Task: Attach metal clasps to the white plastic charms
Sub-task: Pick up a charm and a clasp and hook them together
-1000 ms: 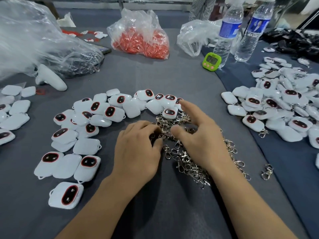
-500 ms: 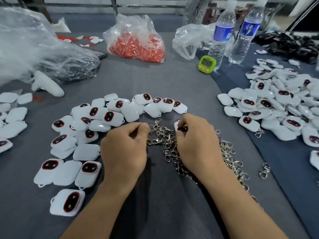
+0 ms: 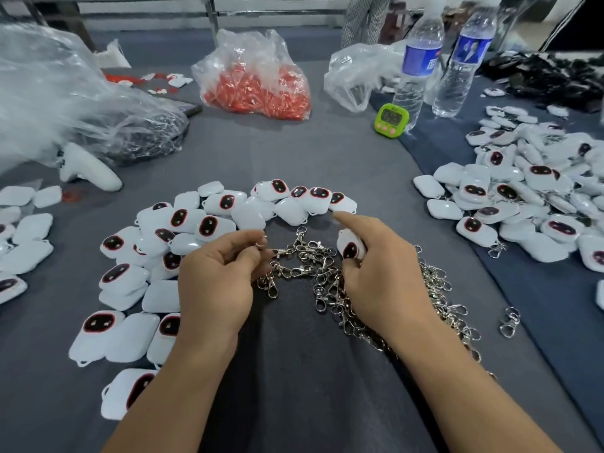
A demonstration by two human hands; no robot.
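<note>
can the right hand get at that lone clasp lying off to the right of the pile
Probably yes: the lone clasp lies apart on bare cloth with nothing over it. But the right hand holds a white charm, so few fingers are free.

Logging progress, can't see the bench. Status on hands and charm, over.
Left hand pinching a clasp by its ring. Right hand holding one white charm, not yet joined. Clasp pile between hands, nothing blocking.

Soft even light falling, faint shadow pooling on the bench (image 3: 294,403) between left hand (image 3: 215,282) and right hand (image 3: 382,276), glare whitening the plastic bag (image 3: 49,93), edges bowing.
</note>
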